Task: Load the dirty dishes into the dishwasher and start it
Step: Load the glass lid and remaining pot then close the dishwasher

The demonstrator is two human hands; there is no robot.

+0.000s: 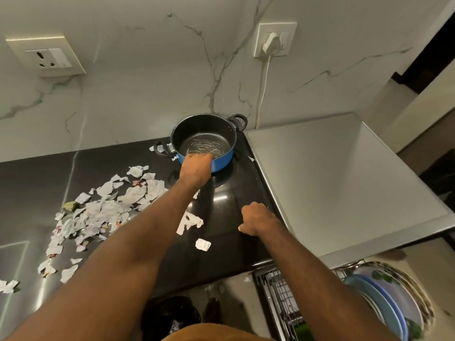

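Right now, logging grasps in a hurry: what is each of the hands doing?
Left hand: grips the pot by its near rim.
Right hand: curled, holding nothing.

Behind the black counter [221, 210] in front of me rises a glossy pale marble wall [147, 94] with grey veins; above the counter's left part I see a socket plate [46, 56], and above its right end a second plate [291, 29] with a white plug [270, 43], its cord [264, 82] dropping toward the counter's back. Against the counter's right edge stands a brushed steel top [332, 180]; torn paper scraps [105, 210] litter the counter's left half.
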